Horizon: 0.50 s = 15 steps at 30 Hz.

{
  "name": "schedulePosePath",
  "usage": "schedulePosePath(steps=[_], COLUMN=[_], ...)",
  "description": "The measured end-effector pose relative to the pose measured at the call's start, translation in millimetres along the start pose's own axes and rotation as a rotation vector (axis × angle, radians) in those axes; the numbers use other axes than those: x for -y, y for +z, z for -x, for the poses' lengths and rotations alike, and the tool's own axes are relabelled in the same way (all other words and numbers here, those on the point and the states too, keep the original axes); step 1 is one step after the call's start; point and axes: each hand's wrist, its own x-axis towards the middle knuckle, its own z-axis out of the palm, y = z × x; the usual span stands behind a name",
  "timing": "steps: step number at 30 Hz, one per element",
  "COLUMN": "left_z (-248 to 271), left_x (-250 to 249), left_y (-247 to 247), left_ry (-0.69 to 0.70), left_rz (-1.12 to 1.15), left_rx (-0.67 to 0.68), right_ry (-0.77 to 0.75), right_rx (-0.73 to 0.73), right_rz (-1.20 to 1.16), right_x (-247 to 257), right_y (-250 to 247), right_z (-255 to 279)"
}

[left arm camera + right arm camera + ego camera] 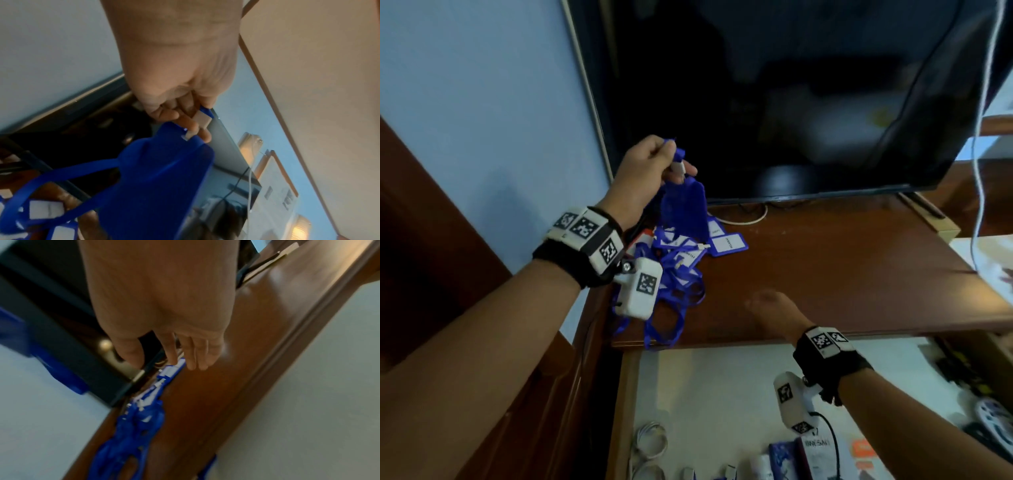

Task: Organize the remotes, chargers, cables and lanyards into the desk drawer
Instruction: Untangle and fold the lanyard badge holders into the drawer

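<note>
Head view shows the left hand (650,171) raised above the bench (842,267), its grip closed on the white clip and strap of a blue lanyard (685,205), whose badge holder hangs below the fingers in front of the dark television (791,85). Left wrist view confirms it: curled fingers (185,123) pinch the clip, and the blue holder dangles just under them. A tangled heap of more blue lanyards (681,270) lies at the bench's left end, some straps drooping over the front edge. The right hand (774,308) hovers low over the bare wood near that heap; from the right wrist view its fingers (193,353) are straight and relaxed, its grip open and holding nothing, apparently just above the wood. Below the bench's front edge the drawer (722,383) stands pulled out, with coiled white cables (650,438) at its left and small boxes (815,452) along the near side.
</note>
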Motion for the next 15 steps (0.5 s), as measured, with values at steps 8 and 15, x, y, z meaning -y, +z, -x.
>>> schedulePosePath(steps=[8, 15], left_z=[55.4, 93.2], left_x=[-9.4, -14.3], left_y=[28.3, 45.7], left_ry=[-0.104, -0.133], left_rz=[0.179, 0.423], left_rx=[0.241, 0.396], right_ry=[-0.405, -0.454], right_rx=[0.178, 0.231], right_rz=[-0.745, -0.653], right_x=[93.2, 92.5], right_y=[-19.7, -7.5], right_z=[90.8, 140.3])
